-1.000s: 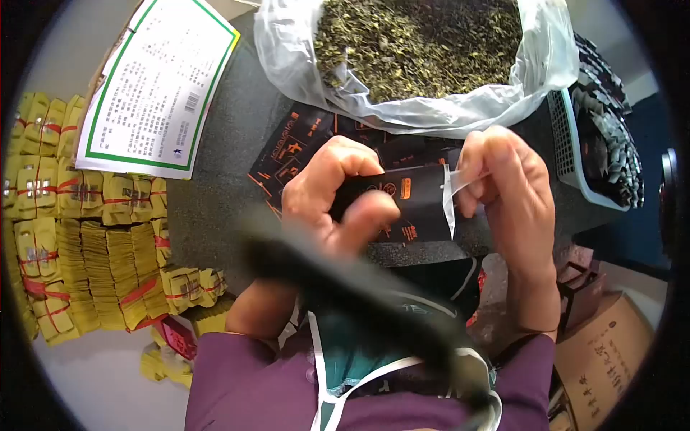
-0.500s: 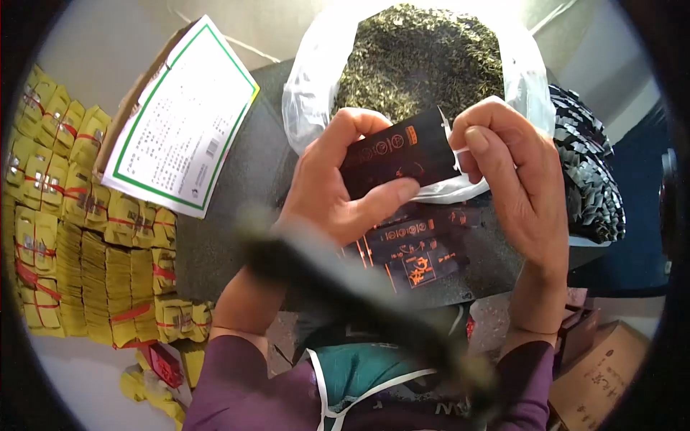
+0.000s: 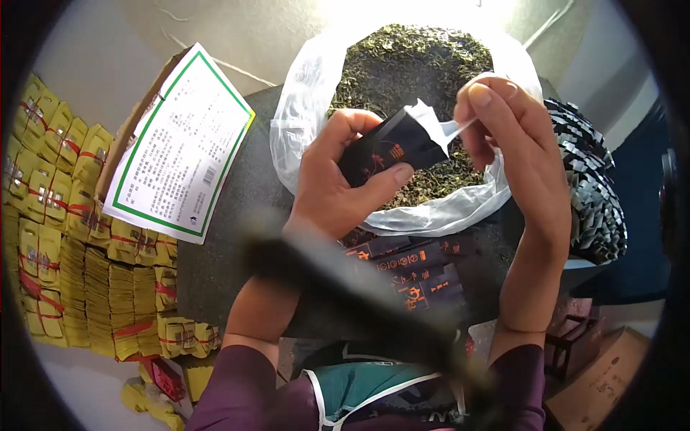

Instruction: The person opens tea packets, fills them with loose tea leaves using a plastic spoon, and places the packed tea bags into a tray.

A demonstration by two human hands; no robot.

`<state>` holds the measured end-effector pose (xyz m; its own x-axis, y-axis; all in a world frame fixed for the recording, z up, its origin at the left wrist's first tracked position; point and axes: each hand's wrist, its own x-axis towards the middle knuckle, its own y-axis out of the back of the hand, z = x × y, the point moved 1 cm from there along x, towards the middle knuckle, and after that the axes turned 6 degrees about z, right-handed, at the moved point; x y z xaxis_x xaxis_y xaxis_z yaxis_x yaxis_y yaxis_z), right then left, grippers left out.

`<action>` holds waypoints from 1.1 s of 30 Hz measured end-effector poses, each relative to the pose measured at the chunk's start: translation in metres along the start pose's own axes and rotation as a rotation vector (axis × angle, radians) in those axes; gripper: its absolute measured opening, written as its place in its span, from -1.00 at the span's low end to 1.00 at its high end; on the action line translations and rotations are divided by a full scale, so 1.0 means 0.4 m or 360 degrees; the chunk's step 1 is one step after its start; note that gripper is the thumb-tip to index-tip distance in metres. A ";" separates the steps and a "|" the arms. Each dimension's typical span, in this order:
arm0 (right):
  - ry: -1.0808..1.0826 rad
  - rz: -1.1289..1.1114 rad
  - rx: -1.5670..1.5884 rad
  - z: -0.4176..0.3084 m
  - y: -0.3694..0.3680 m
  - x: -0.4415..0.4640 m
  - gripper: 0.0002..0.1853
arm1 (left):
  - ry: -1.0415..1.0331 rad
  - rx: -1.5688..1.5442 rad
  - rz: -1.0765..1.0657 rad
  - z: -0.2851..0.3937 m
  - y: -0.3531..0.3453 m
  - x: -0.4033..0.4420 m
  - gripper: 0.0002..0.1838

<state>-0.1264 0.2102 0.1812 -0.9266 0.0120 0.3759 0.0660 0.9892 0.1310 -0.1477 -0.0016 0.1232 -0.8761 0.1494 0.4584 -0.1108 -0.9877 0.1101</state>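
My left hand (image 3: 334,169) is wrapped round a black packet (image 3: 392,147) with orange print, thumb on its front. White inner lining (image 3: 429,122) sticks out of the packet's right end, with a thin translucent strip stretched from it to my right hand (image 3: 514,133). The thumb and index finger of that hand are pinched on the strip. Both hands are over a clear plastic bag (image 3: 305,118) of loose dried leaves (image 3: 366,65). Flat black packets (image 3: 417,276) with orange print lie below the bag on the dark table.
Left of the dark table (image 3: 215,280) are yellow bundles (image 3: 100,294) with red ties and a green-bordered sheet (image 3: 180,147) on cardboard. Black-and-silver packets (image 3: 586,179) fill a container at right. A cardboard box (image 3: 600,377) is lower right. A blurred dark object crosses the lower middle.
The packet has moved up over the bag and tilted. Its white lining now spreads out at the end. My right hand has moved up, drawing the strip away from the packet.
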 end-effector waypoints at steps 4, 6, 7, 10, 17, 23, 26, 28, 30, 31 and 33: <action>0.0165 0.0127 -0.0217 -0.002 0.012 -0.008 -0.69 | 0.0073 0.0044 0.0009 -0.007 0.016 0.006 -0.52; 0.0217 0.0137 -0.0241 -0.005 0.008 -0.007 -0.68 | 0.0010 0.0127 -0.0006 -0.014 0.016 0.008 -0.52; 0.0109 0.0016 -0.0116 0.002 -0.003 -0.008 -0.69 | 0.0009 0.0128 -0.0009 -0.016 0.009 0.006 -0.52; 0.0001 -0.0106 0.0034 0.009 -0.017 -0.009 -0.69 | 0.0020 0.0153 -0.0044 -0.012 -0.004 -0.006 -0.52; 0.0189 0.0243 -0.0056 -0.009 0.038 -0.002 -0.66 | 0.0156 0.0103 0.0032 0.022 0.034 0.001 -0.55; 0.0292 0.0210 -0.1364 0.034 0.027 0.008 -0.68 | 0.0054 0.0104 0.0166 0.032 0.059 0.003 -0.54; 0.0065 -0.0252 -0.1425 0.078 -0.014 0.004 -0.68 | 0.0016 0.0019 0.0170 0.044 0.073 0.006 -0.55; 0.0054 -0.0342 -0.1272 0.129 -0.045 0.016 -0.66 | 0.0002 0.0008 0.0181 0.054 0.076 0.006 -0.55; 0.0050 -0.0262 -0.1016 0.184 -0.072 0.030 -0.66 | -0.0011 -0.0006 0.0197 0.054 0.077 0.010 -0.54; 0.0047 -0.0257 -0.1019 0.194 -0.081 0.033 -0.66 | -0.0041 0.0005 0.0190 0.050 0.079 0.011 -0.54; -0.0136 -0.0150 -0.0826 0.212 -0.090 0.039 -0.69 | -0.0070 0.0017 0.0182 0.047 0.079 0.012 -0.54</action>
<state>-0.1744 0.1872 0.1047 -0.9627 -0.0401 0.2676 0.1355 0.7845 0.6051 -0.1465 -0.0313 0.1455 -0.8613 0.0378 0.5067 -0.0062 -0.9979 0.0639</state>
